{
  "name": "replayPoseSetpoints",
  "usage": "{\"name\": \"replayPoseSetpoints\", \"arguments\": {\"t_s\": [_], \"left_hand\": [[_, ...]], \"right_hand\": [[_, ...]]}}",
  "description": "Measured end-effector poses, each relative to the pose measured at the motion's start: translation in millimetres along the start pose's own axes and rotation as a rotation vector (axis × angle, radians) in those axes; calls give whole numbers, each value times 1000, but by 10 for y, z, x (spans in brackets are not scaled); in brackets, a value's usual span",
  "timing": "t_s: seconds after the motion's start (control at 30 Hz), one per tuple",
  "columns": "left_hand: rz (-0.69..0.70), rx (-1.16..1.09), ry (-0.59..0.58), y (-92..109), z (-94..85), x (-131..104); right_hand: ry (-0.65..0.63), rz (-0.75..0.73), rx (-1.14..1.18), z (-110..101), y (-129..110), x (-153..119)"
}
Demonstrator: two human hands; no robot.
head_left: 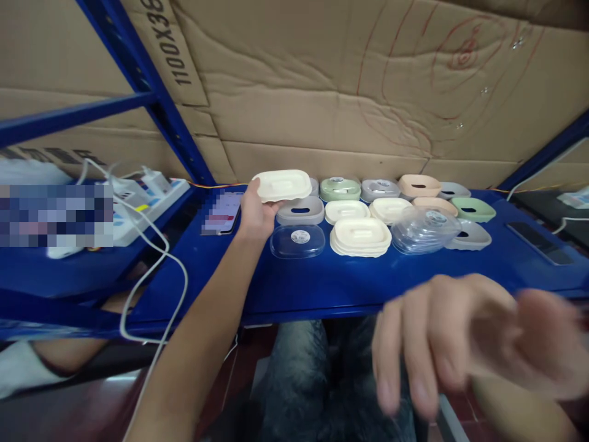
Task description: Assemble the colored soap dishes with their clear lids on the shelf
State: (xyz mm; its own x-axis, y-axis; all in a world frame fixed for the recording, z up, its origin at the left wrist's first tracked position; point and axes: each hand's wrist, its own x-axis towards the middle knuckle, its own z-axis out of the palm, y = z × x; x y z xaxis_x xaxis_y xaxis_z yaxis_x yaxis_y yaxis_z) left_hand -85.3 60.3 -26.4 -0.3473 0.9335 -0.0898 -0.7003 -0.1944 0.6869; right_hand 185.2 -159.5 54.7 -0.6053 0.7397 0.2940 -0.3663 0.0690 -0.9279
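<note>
My left hand (258, 212) reaches to the back left of the blue table and grips a cream rounded tray (288, 185) by its left end, thumb on top. The tray is raised over a grey base with a slot (300, 212) and partly hides a box behind it. A clear lid (297, 241) with a round label lies just in front. My right hand (460, 337) hangs close to the camera at the lower right, blurred, its fingers apart and nothing seen in them. Beyond it sit stacked cream trays (361, 234) and a pile of clear lids (421, 230).
Green (476, 210), peach (419, 185) and grey slotted bases stand along the back and right. A phone (224, 212) lies at left, near a power strip (124, 224) with white cables. A dark flat device (538, 241) lies at right. Another person's arm (69, 356) shows at lower left.
</note>
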Motion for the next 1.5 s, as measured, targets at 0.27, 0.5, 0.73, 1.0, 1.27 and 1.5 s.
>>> {"name": "replayPoseSetpoints", "arguments": {"t_s": [0.27,0.5,0.73,1.0,1.27,1.5], "left_hand": [[-29,100,-127,-33,45,-117],[-59,156,-232,-52,80,-227],[-140,261,-423,-166,140,-436],[-192,382,-429,-310,172,-551],[-188,456,-476,-440,183,-636],[29,573,-325,-683,236,-692]], "right_hand": [[617,-349,-371,-737,342,130],[484,-392,-1422,-1124,772,-104],[426,-420,-1450,-1171,1023,-116],[425,-178,-1447,-1206,1070,-144],[397,-16,-1411,-1188,1057,-120],[416,-24,-1405,-1201,1062,-129]]}}
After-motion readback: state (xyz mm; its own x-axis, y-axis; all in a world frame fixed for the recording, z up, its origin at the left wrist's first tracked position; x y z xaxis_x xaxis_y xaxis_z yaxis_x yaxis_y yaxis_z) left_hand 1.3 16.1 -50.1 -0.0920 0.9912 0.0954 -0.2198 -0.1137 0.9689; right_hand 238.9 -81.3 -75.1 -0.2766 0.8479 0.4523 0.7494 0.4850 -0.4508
